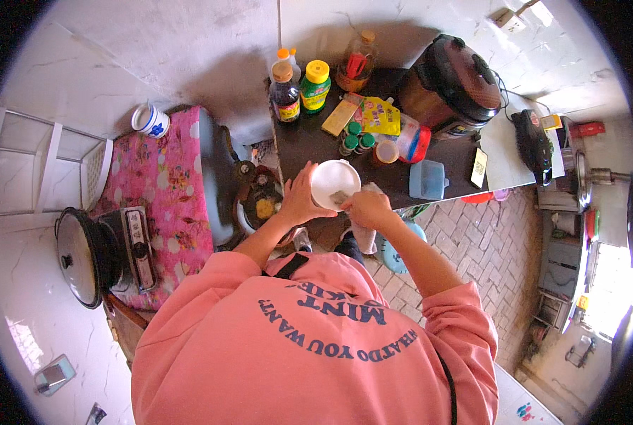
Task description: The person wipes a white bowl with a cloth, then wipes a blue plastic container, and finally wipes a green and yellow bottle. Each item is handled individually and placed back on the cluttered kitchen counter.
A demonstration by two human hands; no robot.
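A small white bowl [332, 178] is tilted so that its inside faces up toward me, at the front edge of the dark table. My left hand [299, 199] holds it by the left side, thumb along the lower rim and fingers spread behind. At its lower right rim, my right hand [370, 209] grips a pale cloth [368, 240]. Part of that cloth hangs below the fist. A greyish patch shows inside the bowl beside my right fingers; whether it is cloth or residue I cannot tell.
Beyond the bowl, the dark table [308, 141] carries sauce bottles [285, 98], small green-capped jars [354, 139], a blue plastic container [427, 179], a phone [478, 167] and an electric pressure cooker [449, 87]. A kettle [260, 183] stands low at left, near a lidded pan [80, 257].
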